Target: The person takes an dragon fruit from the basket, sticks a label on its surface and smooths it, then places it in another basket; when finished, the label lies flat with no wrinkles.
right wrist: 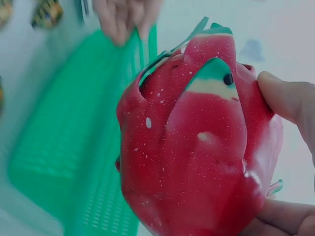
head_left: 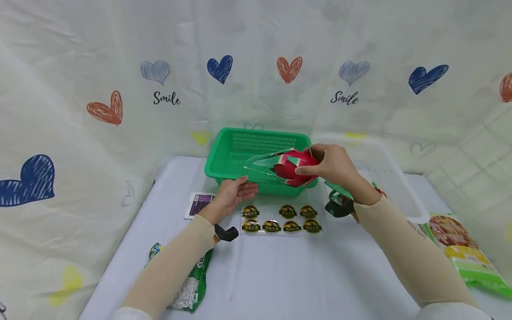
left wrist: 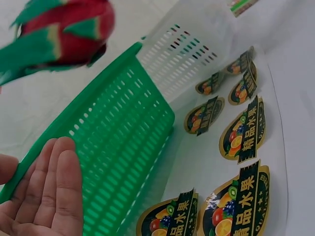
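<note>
My right hand grips a red dragon fruit with long green leaf tips, thumb on one side and fingers on the other. The fruit is over the right part of a green perforated basket, its leaf tips pointing left. In the right wrist view the dragon fruit fills the middle. At the basket's near side is my left hand, its fingers straight along the outer wall and the thumb at the rim. The left wrist view shows these fingers overlapping the green basket.
A sheet of round fruit stickers lies before the basket. Right of it stands a white perforated basket, partly behind my right arm. A purple-and-white packet, a green bag and a food packet lie around. A printed sheet hangs behind.
</note>
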Tool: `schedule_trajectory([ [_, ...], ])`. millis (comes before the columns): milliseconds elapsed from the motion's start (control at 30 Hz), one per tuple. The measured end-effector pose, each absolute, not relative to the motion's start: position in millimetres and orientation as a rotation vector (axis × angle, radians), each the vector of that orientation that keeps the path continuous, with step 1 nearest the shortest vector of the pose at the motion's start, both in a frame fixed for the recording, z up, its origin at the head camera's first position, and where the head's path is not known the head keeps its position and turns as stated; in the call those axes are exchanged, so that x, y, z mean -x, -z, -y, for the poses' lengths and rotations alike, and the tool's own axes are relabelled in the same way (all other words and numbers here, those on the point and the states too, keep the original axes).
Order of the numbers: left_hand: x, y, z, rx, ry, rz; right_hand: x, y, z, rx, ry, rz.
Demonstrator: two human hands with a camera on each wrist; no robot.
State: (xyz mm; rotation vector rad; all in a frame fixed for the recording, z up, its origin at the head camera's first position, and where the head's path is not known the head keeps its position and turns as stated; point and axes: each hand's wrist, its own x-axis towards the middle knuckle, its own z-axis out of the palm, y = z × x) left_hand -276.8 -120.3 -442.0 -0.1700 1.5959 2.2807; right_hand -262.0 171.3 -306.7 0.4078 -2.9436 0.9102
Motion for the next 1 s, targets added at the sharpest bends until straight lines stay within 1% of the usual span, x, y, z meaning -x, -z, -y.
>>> schedule_trajectory([
  [133,278,441,121,0.176,-2.253,-1.638,222,318,-173,-0.428,-0.951,2.966],
  [267,278,440,122,0.182,-2.247,-1.632,185,341,-172,-0.467,-0.962,2.975],
  [467,278,442,121,0.148,-2.282,-1.578,145,380,-170,-0.449,-1.025,3.021],
  [700,279,445,122,0.157,-2.289,-1.568,122,406,-166,-0.386,-0.979,3.069],
  [1000,280,446,122,0.154,-2.262,-1.588,107,411,-160,-0.315,-1.041,3.095],
])
